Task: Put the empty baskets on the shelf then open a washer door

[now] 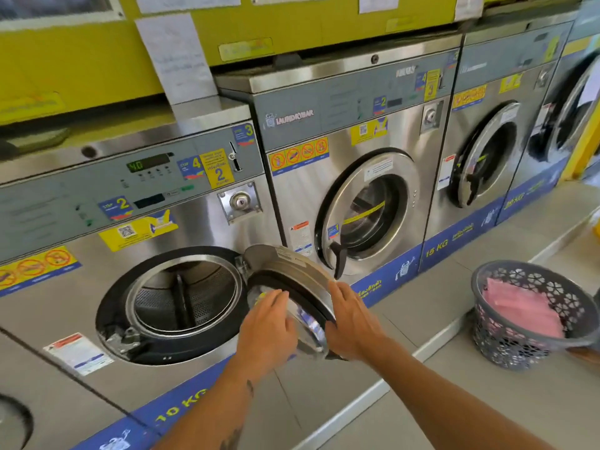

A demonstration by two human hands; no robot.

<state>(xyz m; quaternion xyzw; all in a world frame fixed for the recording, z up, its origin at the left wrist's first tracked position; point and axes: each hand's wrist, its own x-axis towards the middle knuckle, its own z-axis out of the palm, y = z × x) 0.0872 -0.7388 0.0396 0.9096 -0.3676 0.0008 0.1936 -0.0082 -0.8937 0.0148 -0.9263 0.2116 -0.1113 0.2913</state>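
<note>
Swinging outward on its right-side hinge, the round stainless-steel washer door with its dark rubber seal (289, 287) is steadied between both hands. The left hand (268, 323) is laid flat on the door's inner glass, fingers extended and slightly apart, nothing clamped; this placement looks meant to push the door wider. The right hand (352, 323) is rested on the outer rim, fingers loosely together and curved over the edge, seemingly to guide the swing and keep the door off the neighbouring machine. The perforated steel drum (185, 297) of the 10 kg washer is exposed and appears empty. A grey openwork plastic basket (526, 316) with a pink cloth (522, 310) inside is set on the tiled step to the right, well apart from the hands. No shelf can be identified, so the basket step cannot be judged; the door-opening step seems nearly complete.
</note>
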